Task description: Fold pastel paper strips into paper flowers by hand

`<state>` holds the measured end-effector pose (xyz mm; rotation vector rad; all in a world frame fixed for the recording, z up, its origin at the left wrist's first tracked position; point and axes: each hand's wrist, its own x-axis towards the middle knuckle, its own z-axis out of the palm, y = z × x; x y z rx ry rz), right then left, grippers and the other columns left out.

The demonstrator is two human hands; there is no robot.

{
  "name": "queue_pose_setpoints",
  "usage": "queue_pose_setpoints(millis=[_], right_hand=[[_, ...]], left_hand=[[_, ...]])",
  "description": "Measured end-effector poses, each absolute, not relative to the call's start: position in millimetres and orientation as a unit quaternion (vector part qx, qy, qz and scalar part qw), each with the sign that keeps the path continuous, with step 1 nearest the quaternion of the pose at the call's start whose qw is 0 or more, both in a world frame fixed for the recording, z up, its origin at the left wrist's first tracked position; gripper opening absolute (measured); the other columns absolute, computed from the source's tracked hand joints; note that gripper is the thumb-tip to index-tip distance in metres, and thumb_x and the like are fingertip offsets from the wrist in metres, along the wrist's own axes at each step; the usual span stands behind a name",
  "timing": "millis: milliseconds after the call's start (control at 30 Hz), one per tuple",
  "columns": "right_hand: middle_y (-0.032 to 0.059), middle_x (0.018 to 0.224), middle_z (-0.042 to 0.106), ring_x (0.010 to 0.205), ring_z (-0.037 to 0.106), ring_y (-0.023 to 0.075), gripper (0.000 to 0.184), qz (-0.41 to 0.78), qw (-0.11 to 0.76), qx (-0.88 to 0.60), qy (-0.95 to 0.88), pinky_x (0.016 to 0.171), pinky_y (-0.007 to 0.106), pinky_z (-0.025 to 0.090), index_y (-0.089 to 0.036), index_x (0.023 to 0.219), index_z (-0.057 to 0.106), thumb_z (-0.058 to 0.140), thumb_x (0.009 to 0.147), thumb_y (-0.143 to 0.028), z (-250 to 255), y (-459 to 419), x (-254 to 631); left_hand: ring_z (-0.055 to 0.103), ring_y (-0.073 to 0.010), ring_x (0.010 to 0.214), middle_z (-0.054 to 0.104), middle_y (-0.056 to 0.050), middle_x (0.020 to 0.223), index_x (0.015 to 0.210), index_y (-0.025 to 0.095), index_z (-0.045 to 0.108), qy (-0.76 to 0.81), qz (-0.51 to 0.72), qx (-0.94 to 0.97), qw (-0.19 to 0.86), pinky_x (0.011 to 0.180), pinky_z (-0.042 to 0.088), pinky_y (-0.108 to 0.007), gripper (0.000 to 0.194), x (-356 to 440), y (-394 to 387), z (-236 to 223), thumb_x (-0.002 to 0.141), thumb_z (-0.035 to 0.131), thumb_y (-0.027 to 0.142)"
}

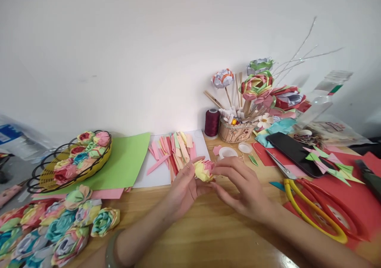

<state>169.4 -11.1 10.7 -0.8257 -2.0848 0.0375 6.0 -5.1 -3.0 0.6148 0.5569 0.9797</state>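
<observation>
Between my two hands, above the wooden table (166,236), is a small paper flower (203,170) with yellow and pink petals. My left hand (186,186) is closed around its left side, the thumb pressed against the yellow petals. On the other side, the fingers of my right hand (242,182) pinch the pink edge of the flower. Just behind my hands lie folded paper strips (178,151) in pink, red, green and cream on a white sheet (141,178).
At the left are a yellow basket (108,153) of paper flowers, a green sheet (127,153) and several loose paper flowers (61,225). Rightward stand a thread spool (211,124) and a flower holder (236,133); scissors (317,208) and a black phone (293,151) lie nearer.
</observation>
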Motion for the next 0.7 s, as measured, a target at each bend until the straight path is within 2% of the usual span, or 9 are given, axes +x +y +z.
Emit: queue_pose_setpoints(millis=[167,333,533,700], right_hand=[[0.0058,0.079,0.061,0.071,0.055,0.0171,0.013,0.031,0.418,-0.342,-0.841,0.061,0.031,0.046,-0.018,0.088,0.056,0.055,0.077,-0.011,8.3,-7.2,168.5],[0.0038,0.074,0.062,0.067,0.055,0.0156,0.011,0.025,0.424,-0.34,-0.839,0.059,0.029,0.046,-0.019,0.082,0.057,0.054,0.077,-0.01,9.3,-7.2,168.0],[0.0027,0.07,0.06,0.065,0.055,0.0152,0.011,0.042,0.424,-0.353,-0.833,0.058,0.029,0.045,-0.02,0.078,0.056,0.052,0.076,-0.009,11.9,-9.3,166.0],[0.0036,0.072,0.062,0.066,0.055,0.0158,0.009,0.011,0.403,-0.355,-0.844,0.057,0.029,0.045,-0.019,0.078,0.056,0.054,0.074,-0.011,12.0,-8.3,167.4]], left_hand=[[0.06,-0.0145,0.078,0.061,-0.008,0.1,0.108,0.021,0.053,0.277,0.447,0.318,0.789,0.067,0.049,-0.028,0.033,6.5,-6.4,-4.9,0.08,0.053,0.037],[0.056,-0.0161,0.085,0.06,-0.005,0.101,0.103,0.022,0.057,0.324,0.463,0.35,0.747,0.068,0.049,-0.027,0.045,9.1,-7.7,-4.6,0.061,0.072,0.019],[0.055,-0.0151,0.081,0.062,-0.004,0.092,0.098,0.02,0.059,0.341,0.459,0.367,0.734,0.063,0.049,-0.024,0.041,9.5,-6.6,-5.1,0.059,0.073,0.018],[0.055,-0.0123,0.079,0.061,-0.003,0.093,0.1,0.02,0.059,0.334,0.46,0.382,0.728,0.062,0.048,-0.021,0.043,7.8,-6.7,-7.1,0.06,0.073,0.018]])
